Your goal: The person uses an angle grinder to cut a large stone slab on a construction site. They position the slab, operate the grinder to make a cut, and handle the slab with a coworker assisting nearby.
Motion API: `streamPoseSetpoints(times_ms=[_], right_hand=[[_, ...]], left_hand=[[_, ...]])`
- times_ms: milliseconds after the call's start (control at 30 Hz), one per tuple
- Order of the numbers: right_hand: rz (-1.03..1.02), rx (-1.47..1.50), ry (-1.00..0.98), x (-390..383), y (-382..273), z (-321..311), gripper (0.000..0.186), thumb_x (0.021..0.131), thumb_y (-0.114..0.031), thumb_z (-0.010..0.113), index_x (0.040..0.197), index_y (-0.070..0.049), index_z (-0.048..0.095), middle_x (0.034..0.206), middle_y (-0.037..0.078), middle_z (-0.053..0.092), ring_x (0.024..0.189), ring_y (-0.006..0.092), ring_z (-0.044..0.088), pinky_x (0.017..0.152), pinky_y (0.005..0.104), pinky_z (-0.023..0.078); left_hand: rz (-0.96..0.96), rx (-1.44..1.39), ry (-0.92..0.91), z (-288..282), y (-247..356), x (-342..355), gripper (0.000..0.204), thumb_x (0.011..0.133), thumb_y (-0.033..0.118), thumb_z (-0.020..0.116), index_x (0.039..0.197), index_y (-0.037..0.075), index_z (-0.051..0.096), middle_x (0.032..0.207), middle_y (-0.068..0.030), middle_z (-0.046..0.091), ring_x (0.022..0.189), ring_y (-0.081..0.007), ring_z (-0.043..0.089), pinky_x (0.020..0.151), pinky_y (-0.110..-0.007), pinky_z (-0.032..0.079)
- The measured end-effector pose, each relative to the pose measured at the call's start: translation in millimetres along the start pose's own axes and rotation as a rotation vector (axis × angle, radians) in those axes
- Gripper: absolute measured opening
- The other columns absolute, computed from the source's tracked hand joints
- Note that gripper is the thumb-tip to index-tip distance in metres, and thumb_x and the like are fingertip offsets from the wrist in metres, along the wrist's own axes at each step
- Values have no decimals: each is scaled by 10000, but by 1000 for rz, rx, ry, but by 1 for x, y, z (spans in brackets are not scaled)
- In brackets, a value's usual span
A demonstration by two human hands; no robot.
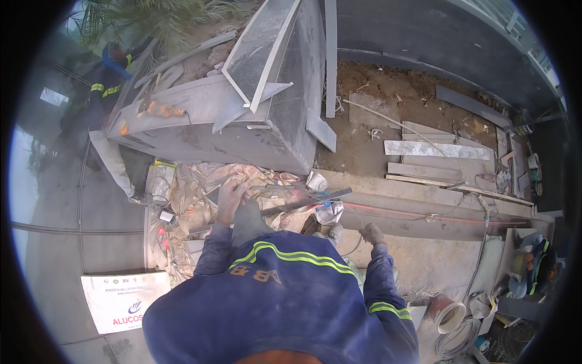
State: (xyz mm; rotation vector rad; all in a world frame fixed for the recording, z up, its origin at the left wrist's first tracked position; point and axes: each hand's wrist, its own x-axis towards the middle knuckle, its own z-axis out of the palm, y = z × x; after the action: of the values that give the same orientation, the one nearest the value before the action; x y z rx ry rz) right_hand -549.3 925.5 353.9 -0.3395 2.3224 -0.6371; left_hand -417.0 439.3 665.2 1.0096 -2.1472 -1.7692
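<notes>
My left hand point(231, 199) is raised over a crumpled, stained sheet point(203, 182), its fingers drawn together. Whatever lies between them is too small to make out. On my right, the other hand point(372, 234) is closed around a thin cord point(353, 247), which curves down from it beside my body. Between my hands a long dark metal bar point(306, 202) lies slanted across the sheet and scraps. My gloves or hands look dusty, and my blue jacket point(267, 303) hides the ground below them.
Ahead stands a grey panel-clad box point(206, 142) with a power tool point(162, 110) on its ledge. An orange-red line point(388, 210) crosses the step to the right. Loose panel strips point(436, 150) lie on dirt. A bucket point(450, 315) and coiled cable point(456, 340) stand lower right; co-workers point(109, 91) are at the sides.
</notes>
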Motion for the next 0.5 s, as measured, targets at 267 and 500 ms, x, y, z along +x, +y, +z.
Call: streamPoseSetpoints(times_ms=[267,500], right_hand=[[1031,1113,423,-211,230,-22,284,936,-315,563,1071,-71,620,859,108,661,678,223,643,560,411,513],[1022,1034,361,-306,216,-12,206,876,-304,582,863,-109,647,738,33,635,562,196,600,484,386,448]], left_hand=[[102,135,157,44,31,30,184,977,236,625,920,64,657,781,-13,663,668,-78,614,549,-229,479],[-114,277,-103,85,-1,52,192,940,233,640,944,42,658,795,-14,641,686,-84,588,575,-237,451]])
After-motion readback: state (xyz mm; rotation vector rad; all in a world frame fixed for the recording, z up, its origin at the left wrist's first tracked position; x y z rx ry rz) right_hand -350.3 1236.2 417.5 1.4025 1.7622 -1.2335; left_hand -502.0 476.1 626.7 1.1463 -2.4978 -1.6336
